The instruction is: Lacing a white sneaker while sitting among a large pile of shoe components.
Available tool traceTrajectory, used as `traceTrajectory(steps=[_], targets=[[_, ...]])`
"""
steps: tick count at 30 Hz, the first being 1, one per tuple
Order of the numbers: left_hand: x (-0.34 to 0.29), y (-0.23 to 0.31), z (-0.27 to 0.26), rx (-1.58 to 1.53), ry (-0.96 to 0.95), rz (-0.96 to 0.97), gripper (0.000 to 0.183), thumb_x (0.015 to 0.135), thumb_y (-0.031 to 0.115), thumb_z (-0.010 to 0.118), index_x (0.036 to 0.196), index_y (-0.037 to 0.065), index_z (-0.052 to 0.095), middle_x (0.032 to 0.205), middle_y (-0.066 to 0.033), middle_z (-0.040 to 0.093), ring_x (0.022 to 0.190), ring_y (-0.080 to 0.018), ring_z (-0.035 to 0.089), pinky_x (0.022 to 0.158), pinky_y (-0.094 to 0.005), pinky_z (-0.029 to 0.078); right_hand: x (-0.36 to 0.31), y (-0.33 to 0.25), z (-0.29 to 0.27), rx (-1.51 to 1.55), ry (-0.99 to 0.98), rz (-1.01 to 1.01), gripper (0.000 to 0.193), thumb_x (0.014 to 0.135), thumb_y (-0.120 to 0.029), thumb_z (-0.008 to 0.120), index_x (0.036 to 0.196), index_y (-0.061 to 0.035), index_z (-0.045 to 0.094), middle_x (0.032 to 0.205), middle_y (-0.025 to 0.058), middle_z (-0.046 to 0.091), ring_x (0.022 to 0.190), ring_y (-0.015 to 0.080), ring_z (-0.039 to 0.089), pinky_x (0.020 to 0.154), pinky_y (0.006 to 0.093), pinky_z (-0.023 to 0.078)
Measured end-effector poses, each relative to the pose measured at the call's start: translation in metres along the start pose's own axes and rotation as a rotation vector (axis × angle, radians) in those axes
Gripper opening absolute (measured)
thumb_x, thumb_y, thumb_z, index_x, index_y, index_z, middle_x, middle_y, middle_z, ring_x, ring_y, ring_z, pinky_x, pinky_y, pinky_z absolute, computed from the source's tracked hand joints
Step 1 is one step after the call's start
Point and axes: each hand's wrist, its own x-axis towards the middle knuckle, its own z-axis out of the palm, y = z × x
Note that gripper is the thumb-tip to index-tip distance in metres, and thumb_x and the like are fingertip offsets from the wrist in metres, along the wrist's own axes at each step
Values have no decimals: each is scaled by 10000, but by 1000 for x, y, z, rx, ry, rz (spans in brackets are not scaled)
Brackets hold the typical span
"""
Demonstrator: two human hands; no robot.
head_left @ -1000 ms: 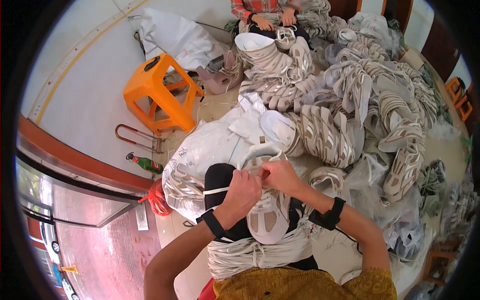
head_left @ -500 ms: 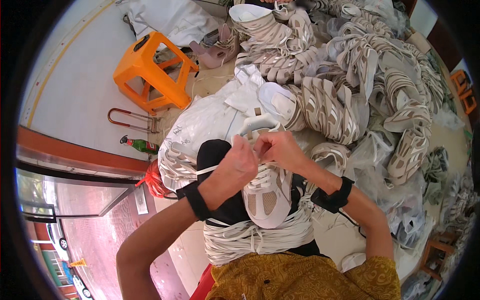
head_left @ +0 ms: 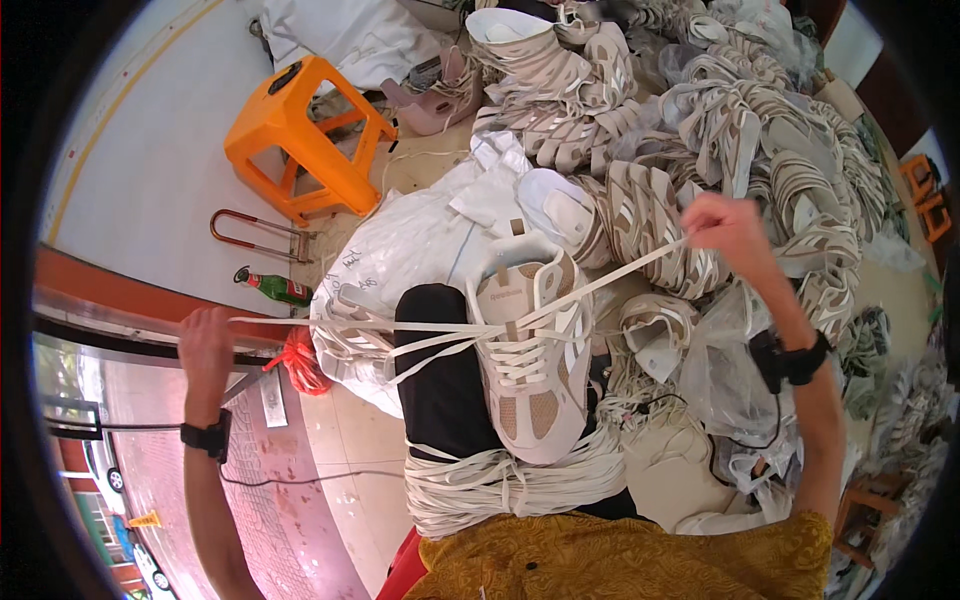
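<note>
Where the lap begins: a thick bundle of off-white flat laces (head_left: 510, 490) lies across the thighs, against a mustard-yellow patterned shirt (head_left: 630, 550).
Shoe: a beige-and-white mesh-toed sneaker (head_left: 545, 410) rests on the lap just beyond the bundle, beside a black-trousered left leg (head_left: 435, 400), upper facing up, toe toward the person.
Lace: an off-white flat shoelace (head_left: 630, 268) crosses the lower part of the sneaker's throat in rows, its two ends drawn out nearly straight to opposite sides.
Left hand: the bare left hand (head_left: 205, 345), above a black wristband (head_left: 206, 436), reaches wide, fingers curled closed around one end; single fingers are blurred.
Right hand: the bare right hand (head_left: 725, 230) rises opposite, its fingertips pinching the other end.
Sack: a white woven plastic sack (head_left: 390, 270) spreads beyond the knees, near a bright red plastic bag (head_left: 300, 362).
Wall side: a green glass bottle (head_left: 285, 289) lies on its side, with an orange plastic stool (head_left: 305, 140) farther back.
Shoe pile: long stacked rows of beige sneakers (head_left: 640, 215) stretch away to the right.
</note>
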Motion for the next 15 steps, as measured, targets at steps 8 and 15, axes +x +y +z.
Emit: traceTrajectory(steps=[8,15], targets=[[-99,-42,72,29,-170,-267,99,660,21,526,747,39,482,693,-135,494,715,-302,497,597,-415,397,-18,46,-125,-256,227,188,146,617,19,539,761,1,557,666,-8,530,628,52,489,587,190,390],[31,115,-5,-621,94,8,274,649,22,542,923,46,552,868,-104,556,859,-278,529,768,-374,430,-17,1,15,-493,-36,-100,251,601,-150,646,821,-40,592,746,96,566,711,241,550,617,313,437]])
